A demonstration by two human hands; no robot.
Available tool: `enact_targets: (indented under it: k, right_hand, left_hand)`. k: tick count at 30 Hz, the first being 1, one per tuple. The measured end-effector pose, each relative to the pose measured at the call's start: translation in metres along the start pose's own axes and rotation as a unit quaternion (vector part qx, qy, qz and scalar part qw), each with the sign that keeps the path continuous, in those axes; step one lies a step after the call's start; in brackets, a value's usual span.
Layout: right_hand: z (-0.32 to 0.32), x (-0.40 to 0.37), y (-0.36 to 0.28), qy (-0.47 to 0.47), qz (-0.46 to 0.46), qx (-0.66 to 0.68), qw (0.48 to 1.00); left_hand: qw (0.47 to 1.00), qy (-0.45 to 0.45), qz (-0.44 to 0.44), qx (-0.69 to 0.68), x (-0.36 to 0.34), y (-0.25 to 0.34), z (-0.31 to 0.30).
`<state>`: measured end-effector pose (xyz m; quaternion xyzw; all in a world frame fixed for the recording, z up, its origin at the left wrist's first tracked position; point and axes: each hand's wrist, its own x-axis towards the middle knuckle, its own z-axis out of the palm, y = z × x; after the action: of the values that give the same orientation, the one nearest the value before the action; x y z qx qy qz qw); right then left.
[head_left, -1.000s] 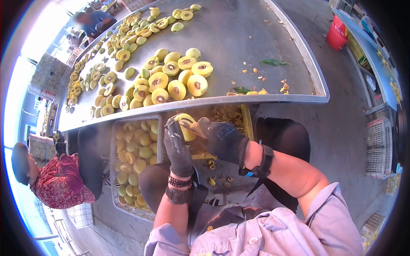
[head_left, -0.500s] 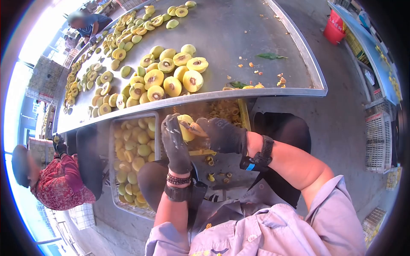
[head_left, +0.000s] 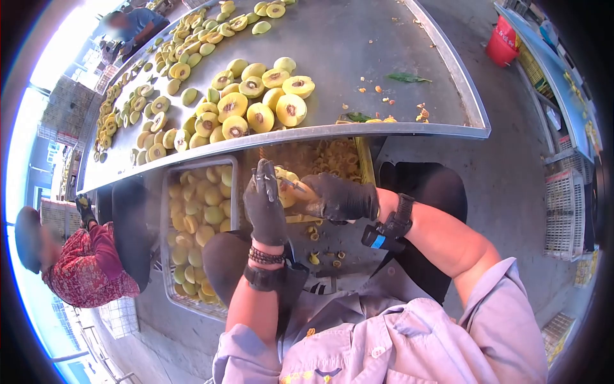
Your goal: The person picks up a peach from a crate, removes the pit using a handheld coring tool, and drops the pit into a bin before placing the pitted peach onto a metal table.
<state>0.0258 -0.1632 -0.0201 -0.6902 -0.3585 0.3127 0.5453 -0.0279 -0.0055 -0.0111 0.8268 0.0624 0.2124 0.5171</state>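
Note:
My left hand [head_left: 266, 208], in a black glove, is closed round a yellow fruit half [head_left: 286, 175] just below the table's edge. My right hand [head_left: 347, 197], gloved too, grips a small knife-like tool [head_left: 309, 197] with a light-brown handle. Its thin end meets the cut side of the fruit; the exact tip is hard to make out. Beneath the hands, a yellow crate [head_left: 365, 168] contains curled fruit scraps. Left of them, a pale crate [head_left: 235, 192] is filled with fruit halves. Above on the table lie halves with brown centres, such as this fruit half [head_left: 291, 110].
The metal table [head_left: 358, 51] has a raised rim along its front and right side. Green leaves [head_left: 407, 77] and scraps lie on it. A person in a red patterned top [head_left: 86, 269] sits at left; another person [head_left: 137, 29] works farther back. Right are a red bucket [head_left: 503, 41] and crates [head_left: 564, 214].
My left hand has tilted and moved slightly, its fingers now higher beside the fruit. The tool has shifted a little on the fruit's cut face. The view has moved slightly.

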Motion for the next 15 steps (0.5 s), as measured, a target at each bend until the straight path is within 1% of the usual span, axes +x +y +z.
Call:
enact_targets:
  k: [1,3,6,7,9,10,11,12,13,14,15]
  right_hand:
    - [0.001,-0.001,0.001,0.021,0.008,-0.073,0.997]
    - [0.004,-0.001,-0.004,0.063,0.023,-0.216,0.974]
    - [0.012,-0.006,-0.011,0.109,0.052,-0.247,0.961]
    - [0.014,-0.008,-0.007,0.097,0.052,-0.237,0.965]
    - [0.010,-0.006,-0.003,0.074,0.048,-0.227,0.970]
    - [0.006,-0.007,-0.003,0.062,0.048,-0.195,0.978]
    - [0.004,-0.009,-0.004,0.049,0.047,-0.160,0.985]
    - [0.004,-0.011,-0.005,0.038,0.046,-0.123,0.991]
    - [0.006,-0.011,0.000,0.051,0.028,-0.098,0.994]
    - [0.007,-0.010,0.002,0.065,0.010,-0.073,0.995]
    - [0.007,-0.010,0.004,0.078,-0.007,-0.050,0.996]
  left_hand:
    - [0.996,0.009,0.061,0.072,0.000,0.001,-0.001]
    - [0.985,0.009,0.120,0.120,0.006,-0.010,0.000]
    - [0.963,0.014,0.191,0.191,0.011,-0.019,0.000]
    - [0.954,0.017,0.211,0.211,0.010,-0.020,0.001]
    - [0.932,-0.016,0.259,0.253,0.011,-0.023,-0.004]
    - [0.919,-0.031,0.282,0.274,0.012,-0.024,-0.004]
    - [0.963,-0.067,0.175,0.196,0.012,-0.018,-0.003]
    - [0.988,-0.082,0.062,0.117,0.012,-0.009,-0.002]
    - [0.991,-0.101,-0.076,0.043,0.015,0.002,-0.002]
    - [0.970,-0.118,-0.211,-0.032,0.016,0.010,0.000]
    - [0.978,-0.071,-0.174,-0.093,0.013,0.011,0.007]
